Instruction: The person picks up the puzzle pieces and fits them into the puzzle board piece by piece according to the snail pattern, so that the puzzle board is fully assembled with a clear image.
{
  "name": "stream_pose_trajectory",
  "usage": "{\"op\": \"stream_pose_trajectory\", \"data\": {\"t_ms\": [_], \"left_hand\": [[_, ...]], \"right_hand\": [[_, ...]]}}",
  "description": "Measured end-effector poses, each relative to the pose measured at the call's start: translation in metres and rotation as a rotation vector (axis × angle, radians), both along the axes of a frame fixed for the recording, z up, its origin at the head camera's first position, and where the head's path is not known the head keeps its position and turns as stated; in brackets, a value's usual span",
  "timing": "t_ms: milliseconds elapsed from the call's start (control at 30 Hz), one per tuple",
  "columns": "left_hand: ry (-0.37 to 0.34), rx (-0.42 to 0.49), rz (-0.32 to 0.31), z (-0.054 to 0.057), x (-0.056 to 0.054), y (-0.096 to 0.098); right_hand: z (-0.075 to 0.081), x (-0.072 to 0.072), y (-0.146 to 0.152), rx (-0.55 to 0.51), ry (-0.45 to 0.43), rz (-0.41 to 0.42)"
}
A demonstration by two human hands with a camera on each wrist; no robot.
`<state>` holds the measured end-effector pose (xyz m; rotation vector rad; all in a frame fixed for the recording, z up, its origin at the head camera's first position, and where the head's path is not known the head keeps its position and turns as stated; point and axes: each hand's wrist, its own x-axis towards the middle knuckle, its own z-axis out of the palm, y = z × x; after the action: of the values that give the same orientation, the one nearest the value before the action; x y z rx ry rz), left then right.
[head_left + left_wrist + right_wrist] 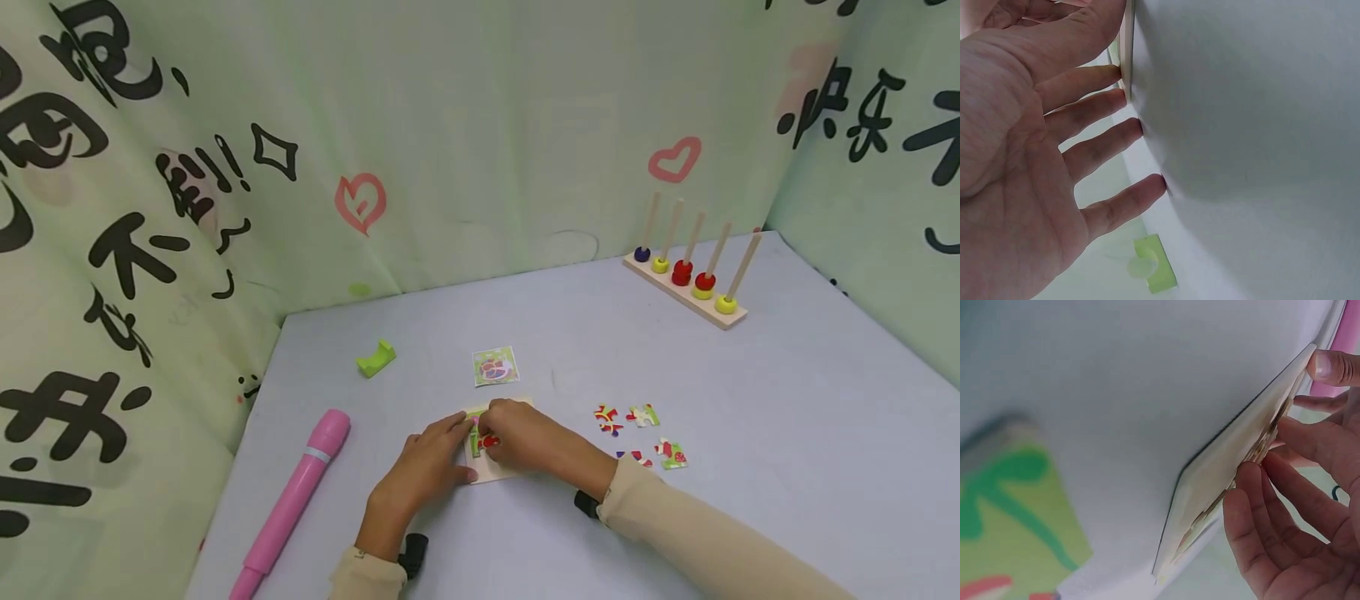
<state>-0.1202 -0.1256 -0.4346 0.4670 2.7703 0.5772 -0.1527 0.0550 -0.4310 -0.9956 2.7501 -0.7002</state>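
Note:
A light wooden puzzle board [489, 473] lies on the table, with colourful jigsaw pieces [475, 443] in its recess. My left hand [426, 467] rests at the board's left side; in the left wrist view its fingers are spread and nearly straight, some tips touching the board's edge. Over the board, my right hand [525, 435] curls its fingers and thumb about a jigsaw piece [1260, 449] in the recess, hiding most of it. Several loose jigsaw pieces [671, 454] lie to the right, one partly behind the right wrist.
A square picture card [495, 366] lies beyond the board. A green curved block [377, 358] is farther left, and a long pink stick-like toy [300, 492] lies at the left. At the back right stands a wooden peg stand [686, 292] with coloured beads.

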Motion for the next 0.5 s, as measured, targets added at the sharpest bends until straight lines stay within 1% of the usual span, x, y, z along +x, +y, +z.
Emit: {"op": "stream_pose_trajectory", "data": {"t_ms": [133,267,367,500], "left_hand": [[0.008,0.007,0.008,0.0029,-0.0056,-0.002],[0.012,0.001,0.029,0.0026,-0.0091,-0.0027],[0.009,-0.003,0.029,0.0,-0.0084,-0.0021],[0.003,-0.002,0.014,-0.0025,-0.0045,-0.0017]], "right_hand": [[0.0059,-0.0048,-0.0029,0.001,-0.002,-0.006],[0.009,-0.0076,-0.0055,-0.002,0.005,-0.006],[0.0071,-0.0057,-0.0062,0.004,0.0,-0.016],[0.0028,-0.0006,-0.0062,0.011,-0.011,-0.025]]}}
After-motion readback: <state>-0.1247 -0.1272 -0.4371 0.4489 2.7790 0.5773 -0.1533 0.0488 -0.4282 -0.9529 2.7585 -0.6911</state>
